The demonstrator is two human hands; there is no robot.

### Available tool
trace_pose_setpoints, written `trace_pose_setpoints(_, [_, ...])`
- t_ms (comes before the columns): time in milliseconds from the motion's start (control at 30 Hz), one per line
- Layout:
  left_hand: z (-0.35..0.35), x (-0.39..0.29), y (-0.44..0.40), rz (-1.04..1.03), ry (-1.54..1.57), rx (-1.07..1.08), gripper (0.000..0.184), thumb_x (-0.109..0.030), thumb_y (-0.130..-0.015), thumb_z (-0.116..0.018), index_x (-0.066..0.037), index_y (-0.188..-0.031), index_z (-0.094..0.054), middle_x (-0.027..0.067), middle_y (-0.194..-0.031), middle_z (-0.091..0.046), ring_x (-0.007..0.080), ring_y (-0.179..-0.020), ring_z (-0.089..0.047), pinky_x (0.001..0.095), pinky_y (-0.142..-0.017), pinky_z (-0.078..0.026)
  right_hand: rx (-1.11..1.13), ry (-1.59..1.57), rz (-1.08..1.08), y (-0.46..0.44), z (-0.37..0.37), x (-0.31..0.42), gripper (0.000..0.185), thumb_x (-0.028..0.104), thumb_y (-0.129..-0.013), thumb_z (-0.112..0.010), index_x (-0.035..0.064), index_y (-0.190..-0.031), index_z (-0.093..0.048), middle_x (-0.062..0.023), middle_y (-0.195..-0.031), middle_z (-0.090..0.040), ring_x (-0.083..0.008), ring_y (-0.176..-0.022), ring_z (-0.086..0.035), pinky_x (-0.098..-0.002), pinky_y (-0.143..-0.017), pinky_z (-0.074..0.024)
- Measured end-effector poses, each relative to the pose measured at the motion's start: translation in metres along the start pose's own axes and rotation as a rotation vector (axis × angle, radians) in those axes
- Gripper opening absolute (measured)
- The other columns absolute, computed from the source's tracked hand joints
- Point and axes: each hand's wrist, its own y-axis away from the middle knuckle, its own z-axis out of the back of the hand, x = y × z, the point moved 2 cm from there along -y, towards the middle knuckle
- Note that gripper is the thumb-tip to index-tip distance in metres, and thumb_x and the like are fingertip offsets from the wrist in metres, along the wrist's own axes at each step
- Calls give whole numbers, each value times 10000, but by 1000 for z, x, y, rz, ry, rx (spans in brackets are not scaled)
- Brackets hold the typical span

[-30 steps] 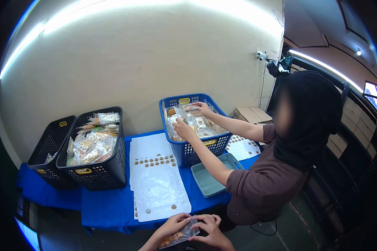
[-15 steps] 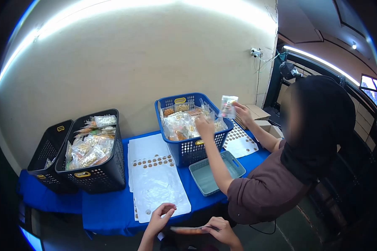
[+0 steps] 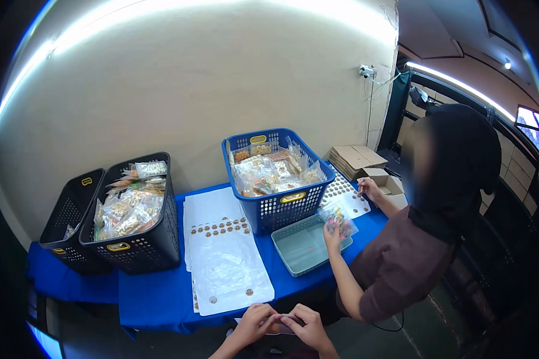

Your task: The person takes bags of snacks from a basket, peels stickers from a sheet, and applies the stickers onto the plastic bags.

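My left hand (image 3: 256,321) and my right hand (image 3: 307,328) meet at the bottom of the view, in front of the table edge. Both pinch a clear plastic snack packet (image 3: 274,329) with something orange in it; my fingers cover much of it. Just beyond lies a sheet of round stickers (image 3: 233,272) on white backing, nearest to my left hand. Its brown stickers sit in rows at the far end, with one near the front edge and much bare backing between.
A blue basket (image 3: 275,209) full of snack packets stands behind a grey-green tray (image 3: 302,254). Black baskets (image 3: 132,254) are at left. At right, a co-worker (image 3: 395,263) holds a packet over the tray, the other hand at another sticker sheet (image 3: 347,200) near cardboard boxes (image 3: 356,158).
My left hand, open before, has moved right and closed on the packet beside my right hand. The co-worker has brought a packet from the blue basket down over the tray.
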Motion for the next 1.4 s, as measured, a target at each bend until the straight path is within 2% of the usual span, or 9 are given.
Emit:
trace_pose_setpoints(200, [14,14,14,94,-157,-322,169,-136,-772,-583,-29,-657,-522,97,-612,-507,269,-561,-503,337,-518,-379,11,-24,-91,-8,-34,6,206,125,-754,-631,-21,-666,-514,-76,-606,-451,-139,-518,-444,-263,-482,-357])
trace_pose_setpoints(600, [84,38,30,209,-285,-609,186,-114,-769,-579,-28,-622,-507,79,-598,-516,233,-544,-498,317,-504,-359,314,-184,-38,-25,-81,-6,184,162,-811,-565,-13,-802,-509,-123,-736,-527,-221,-641,-563,-302,-576,-437])
trace_pose_setpoints(700, [89,41,25,165,-284,-625,223,-126,-798,-551,-20,-618,-473,77,-576,-473,200,-521,-464,303,-496,-342,342,-141,-16,-32,-83,-11,169,151,-813,-556,-11,-804,-510,-116,-745,-533,-222,-644,-562,-298,-587,-442])
trace_pose_setpoints(800, [104,55,28,312,-187,-874,271,-160,-854,-497,-26,-629,-425,30,-559,-401,137,-505,-396,275,-485,-313,365,-48,-3,-33,-76,-25,165,153,-806,-563,-7,-797,-523,-107,-750,-540,-212,-654,-563,-287,-606,-448])
trace_pose_setpoints(900, [141,64,31,345,196,-1091,311,-195,-919,-393,-70,-636,-367,-54,-584,-303,31,-521,-292,196,-446,-240,303,-57,-98,-22,-70,-44,192,185,-790,-589,-1,-805,-545,-97,-759,-549,-193,-669,-564,-281,-626,-452])
trace_pose_setpoints(1067, [108,42,0,292,177,-865,313,-201,-921,-391,-83,-632,-364,-58,-585,-309,11,-520,-287,176,-436,-234,171,-237,-211,-24,-68,-25,287,264,-749,-650,20,-887,-587,-71,-827,-582,-188,-764,-574,-287,-722,-448])
trace_pose_setpoints(1133, [66,46,-5,397,527,-714,294,-216,-916,-404,-88,-651,-416,-47,-598,-374,28,-518,-345,177,-442,-275,152,-262,-142,-25,-77,-19,355,227,-755,-649,16,-1023,-551,-86,-863,-585,-195,-829,-573,-296,-790,-430])
trace_pose_setpoints(1267, [31,37,-17,246,483,-586,190,-176,-887,-436,-2,-835,-492,56,-782,-512,119,-746,-484,236,-704,-390,167,-500,-97,-23,-78,-36,342,117,-810,-577,-15,-1103,-460,-69,-882,-585,-138,-847,-555,-269,-770,-438])
trace_pose_setpoints(1400, [31,26,-21,159,229,-535,292,-144,-832,-501,19,-1075,-489,130,-1009,-527,211,-954,-494,295,-851,-371,-362,-497,-284,-26,-54,-62,243,41,-818,-531,-4,-1045,-453,-69,-895,-547,-120,-813,-551,-236,-714,-459])
